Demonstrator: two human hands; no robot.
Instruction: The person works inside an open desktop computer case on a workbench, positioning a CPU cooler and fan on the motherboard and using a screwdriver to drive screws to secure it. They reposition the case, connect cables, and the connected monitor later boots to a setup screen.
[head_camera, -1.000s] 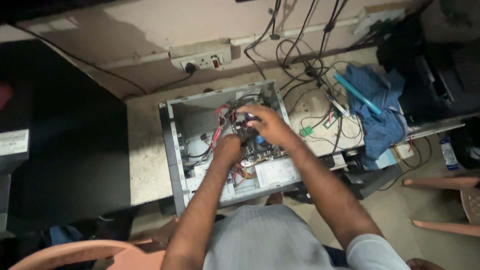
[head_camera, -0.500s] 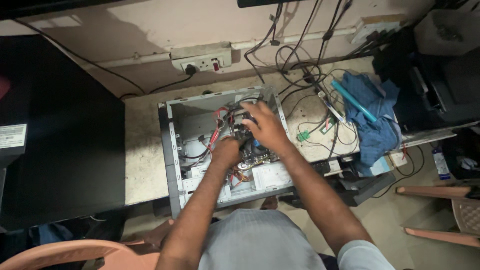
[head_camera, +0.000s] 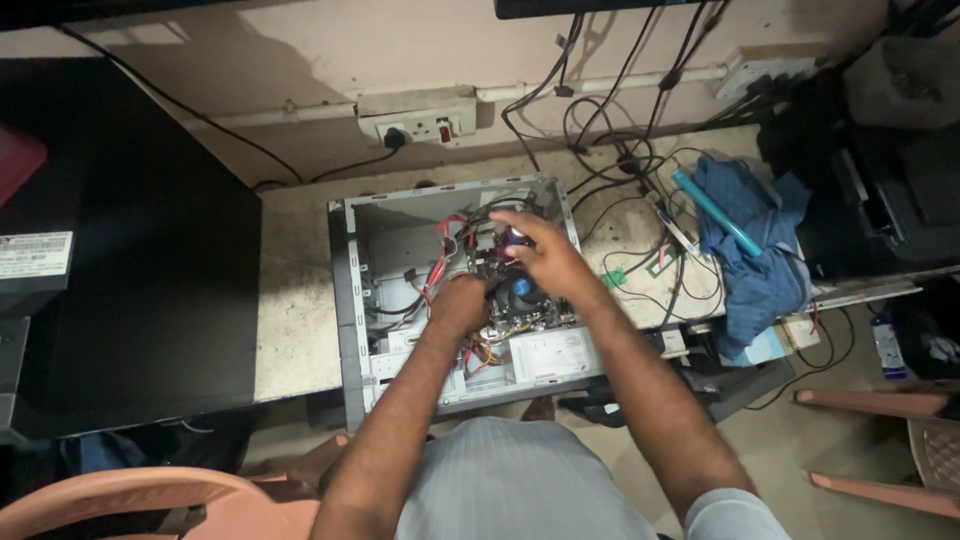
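An open computer case (head_camera: 400, 300) is lying on a desk (head_camera: 290, 330), both hands inside it; a wall socket (head_camera: 420, 122) is sitting behind, a crumpled cloth (head_camera: 755, 265) lying to the right.

You wear a pale grey shirt (head_camera: 520, 480) with fine ribbed stripes. Its short sleeve (head_camera: 735, 515) ends above your elbow, nearest the plastic chair (head_camera: 880, 440). Both forearms are bare.

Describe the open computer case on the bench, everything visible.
The computer case is a grey metal box lying on its side on the stone bench, side panel off, open face up. Inside show a circuit board, a blue-centred fan, red cables and other loose wires, and a silvery power unit near the front edge. The left hand and right hand both reach into its middle, over the board.
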